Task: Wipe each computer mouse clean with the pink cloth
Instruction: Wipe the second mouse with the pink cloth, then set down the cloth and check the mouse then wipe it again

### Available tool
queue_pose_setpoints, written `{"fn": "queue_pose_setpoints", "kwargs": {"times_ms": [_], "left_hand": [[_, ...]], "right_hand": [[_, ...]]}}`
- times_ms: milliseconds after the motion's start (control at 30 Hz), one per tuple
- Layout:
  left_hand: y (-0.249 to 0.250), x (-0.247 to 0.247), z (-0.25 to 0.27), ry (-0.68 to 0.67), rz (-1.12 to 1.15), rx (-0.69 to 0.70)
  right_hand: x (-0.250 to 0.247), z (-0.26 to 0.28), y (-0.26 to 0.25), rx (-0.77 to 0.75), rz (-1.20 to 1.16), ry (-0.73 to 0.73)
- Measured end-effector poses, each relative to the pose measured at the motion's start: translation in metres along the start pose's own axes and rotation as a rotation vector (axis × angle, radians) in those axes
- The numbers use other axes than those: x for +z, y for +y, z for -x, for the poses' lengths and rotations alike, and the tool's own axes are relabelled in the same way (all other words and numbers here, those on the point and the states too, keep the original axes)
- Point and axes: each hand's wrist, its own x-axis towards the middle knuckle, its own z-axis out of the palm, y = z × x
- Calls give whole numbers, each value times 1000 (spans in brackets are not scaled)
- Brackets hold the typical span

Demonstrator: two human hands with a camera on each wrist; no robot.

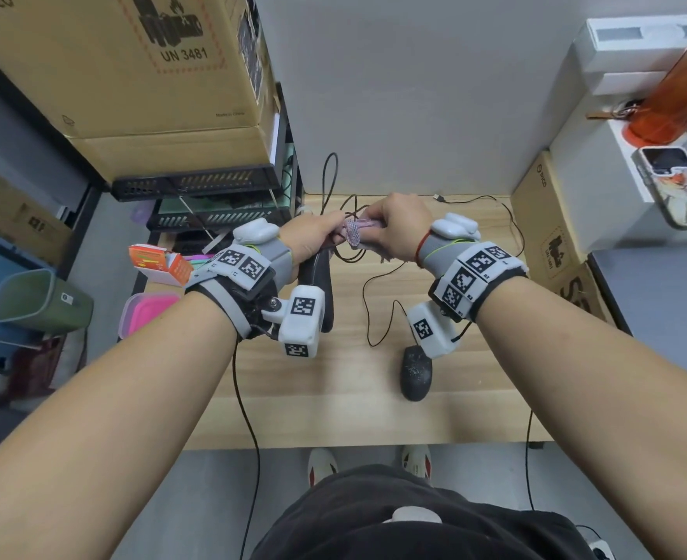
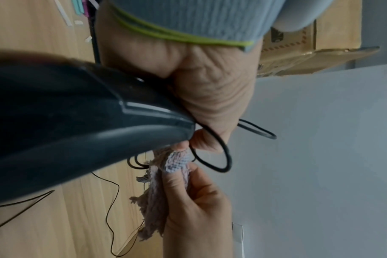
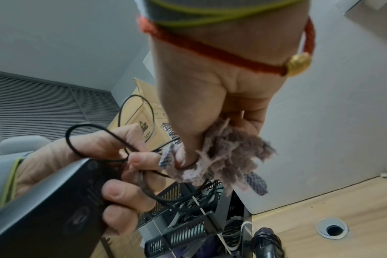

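Note:
My left hand (image 1: 313, 240) grips a black wired mouse (image 1: 317, 276) lifted off the wooden desk (image 1: 334, 410), its cable looped over the fingers (image 3: 121, 193). In the left wrist view the mouse (image 2: 77, 129) fills the left side. My right hand (image 1: 394, 232) pinches the bunched pink cloth (image 1: 356, 232) against the front tip of that mouse, where the cable comes out. The frayed cloth (image 3: 227, 157) hangs below the right palm; in the left wrist view the cloth (image 2: 164, 188) sits just below the mouse's nose. A second black mouse (image 1: 416, 371), speckled with dust, lies on the desk under my right wrist.
Black mesh trays (image 1: 212, 204) and cardboard boxes (image 1: 131, 74) stand at the left. A brown box (image 1: 552, 232) is at the desk's right edge. An orange box (image 1: 160, 264) and pink container (image 1: 148, 313) sit at the left edge. Cables (image 1: 378, 293) trail over the desk.

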Motion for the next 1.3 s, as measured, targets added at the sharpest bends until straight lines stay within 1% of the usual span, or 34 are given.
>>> {"fn": "queue_pose_setpoints", "kwargs": {"times_ms": [100,233,333,400,467,500,533,567,667,767,833,867,933,1033,1100,1167,1300], "left_hand": [[-5,-2,-1,-5,6,-11],[-9,-3,1,3,28,-31],[-10,-4,2,5,57,-51],[-11,-6,3,1,58,-75],[-15,-10,3,6,69,-103],[-19,-13,2,27,73,-117],[-23,-18,0,57,76,-125],[-31,-21,-5,94,75,-140],[-50,-25,-15,168,59,-171],[-66,-21,-24,183,26,-206],[-73,-17,-26,196,-22,-226],[-79,-16,-30,206,-51,-251],[-87,-15,-37,232,-78,-272],[-97,-13,-47,251,-67,-291],[-103,-13,-53,248,-94,-301],[-106,-12,-56,239,-128,-300],[-111,-11,-63,209,-108,-267]], "right_hand": [[1,3,5,-9,-61,-32],[6,4,8,-9,-199,-75],[13,0,6,7,-173,-52],[18,-3,10,95,-233,1],[23,-7,26,205,-328,91],[26,-7,36,252,-339,118],[29,-6,44,285,-338,100],[33,-2,50,307,-345,44],[52,12,55,340,-339,-193],[84,13,53,325,-164,-420],[101,16,45,307,-35,-529],[110,15,42,302,-19,-560],[118,17,31,266,-75,-571],[126,19,10,261,-391,-649],[132,21,-4,251,-546,-701],[139,21,-13,248,-628,-683],[147,16,-20,276,-722,-578]]}}
